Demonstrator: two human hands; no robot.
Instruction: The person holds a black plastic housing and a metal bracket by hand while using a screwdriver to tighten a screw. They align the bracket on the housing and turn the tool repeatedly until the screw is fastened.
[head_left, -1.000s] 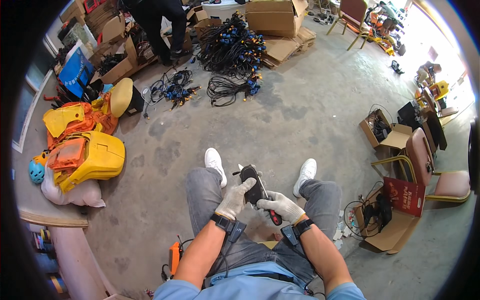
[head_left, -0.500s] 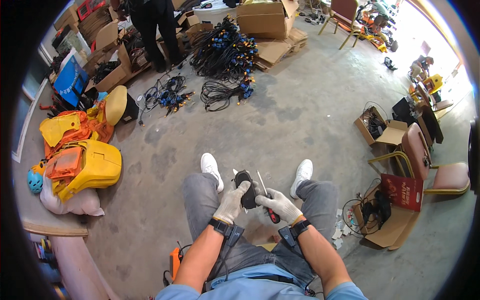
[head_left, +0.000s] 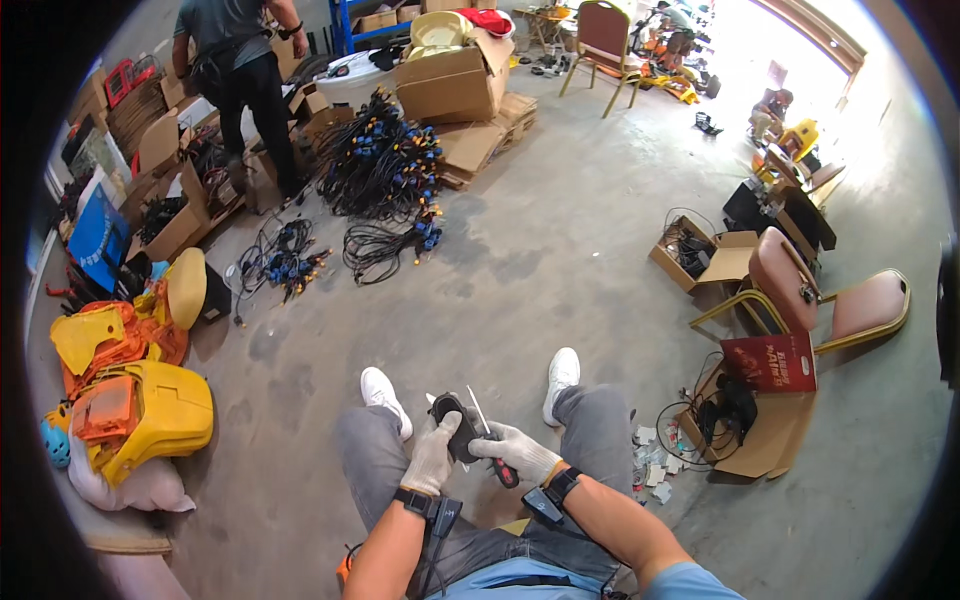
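My left hand (head_left: 432, 456), in a whitish work glove, is closed around a black rounded casing (head_left: 457, 425) held between my knees. A thin pale edge sticks out at the casing's far-left side; what it belongs to is too small to tell. My right hand (head_left: 516, 452), gloved too, grips a screwdriver (head_left: 507, 474) with a red and black handle. Its shaft slants up and away beside the casing, and the right fingertips are close against the casing's right edge. Part of the casing is hidden by the left thumb and fingers.
Yellow and orange plastic shells (head_left: 165, 410) lie at the left. Ahead is a heap of black cables (head_left: 375, 165) beside a cardboard box (head_left: 450, 85). A person (head_left: 235, 80) stands at the far left. An open carton (head_left: 770, 440) and chairs (head_left: 785, 280) are on the right.
The view has tilted up and turned right, so the surroundings appear lower and further left. Both hands keep their holds on the casing and the screwdriver.
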